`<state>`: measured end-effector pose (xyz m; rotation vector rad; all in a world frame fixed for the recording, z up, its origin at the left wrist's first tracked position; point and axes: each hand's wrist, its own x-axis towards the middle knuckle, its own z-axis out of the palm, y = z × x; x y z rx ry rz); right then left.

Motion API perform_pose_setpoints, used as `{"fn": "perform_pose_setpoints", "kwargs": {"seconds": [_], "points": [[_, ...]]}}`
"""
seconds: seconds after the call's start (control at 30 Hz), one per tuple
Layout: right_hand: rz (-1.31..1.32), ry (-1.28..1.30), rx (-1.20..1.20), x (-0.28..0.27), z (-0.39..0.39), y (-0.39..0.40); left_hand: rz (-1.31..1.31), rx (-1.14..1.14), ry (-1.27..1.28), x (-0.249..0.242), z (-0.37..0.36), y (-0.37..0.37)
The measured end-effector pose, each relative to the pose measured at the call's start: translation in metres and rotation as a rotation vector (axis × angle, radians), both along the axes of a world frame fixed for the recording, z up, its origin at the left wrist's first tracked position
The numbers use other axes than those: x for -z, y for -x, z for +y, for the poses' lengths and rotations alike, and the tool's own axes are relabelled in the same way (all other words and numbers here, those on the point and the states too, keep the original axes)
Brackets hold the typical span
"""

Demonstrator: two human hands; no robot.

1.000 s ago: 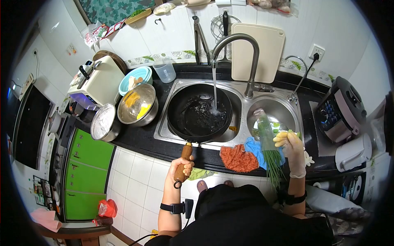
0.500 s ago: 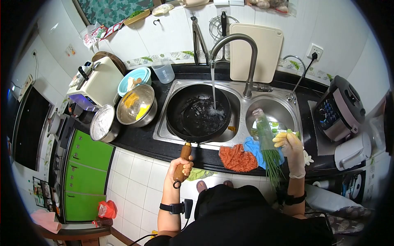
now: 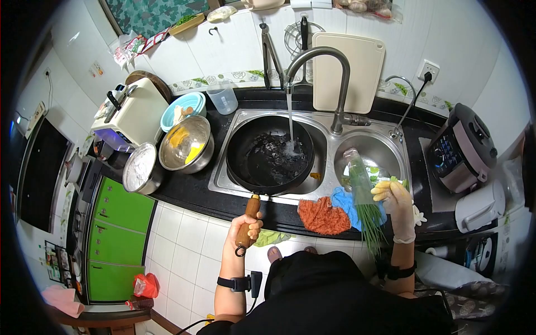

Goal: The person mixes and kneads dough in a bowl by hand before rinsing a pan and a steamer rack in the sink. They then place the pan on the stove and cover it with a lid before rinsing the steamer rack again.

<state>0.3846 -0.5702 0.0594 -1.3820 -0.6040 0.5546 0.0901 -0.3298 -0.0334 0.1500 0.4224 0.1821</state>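
My left hand (image 3: 246, 229) is wrapped round the wooden handle (image 3: 243, 239) of a black wok (image 3: 245, 176). The wok rests in the larger bowl of the steel sink (image 3: 219, 174), and a stream of water (image 3: 291, 114) from the curved faucet (image 3: 347, 72) splashes into it. A thin, pale glove with yellowish fingertips covers my right hand (image 3: 397, 206). Its fingers are curled together, and nothing shows in them. Just left of this hand, a bunch of chives (image 3: 368, 223) in a clear plastic bag (image 3: 357, 170) lies across the smaller sink bowl and the counter edge.
An orange cloth (image 3: 322, 215) and a blue cloth (image 3: 345, 201) lie at the sink's front edge. To the left stand a steel bowl with yellow contents (image 3: 187, 148), a bowl of white powder (image 3: 140, 167) and blue basins (image 3: 184, 106). An electric cooker (image 3: 460, 148) and white kettle (image 3: 480, 206) stand right.
Water keeps running, and the wet pattern and splash inside the wok have shifted. Both hands and the wok stay in nearly the same place.
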Motion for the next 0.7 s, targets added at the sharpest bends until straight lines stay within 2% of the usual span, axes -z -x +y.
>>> {"fn": "perform_pose_setpoints", "kwargs": {"seconds": [0.7], "points": [[-0.043, 0.024, -0.015, -0.0020, 0.0002, -0.0007, -0.011, 0.013, 0.018, -0.0027, 0.0002, -0.0001]]}}
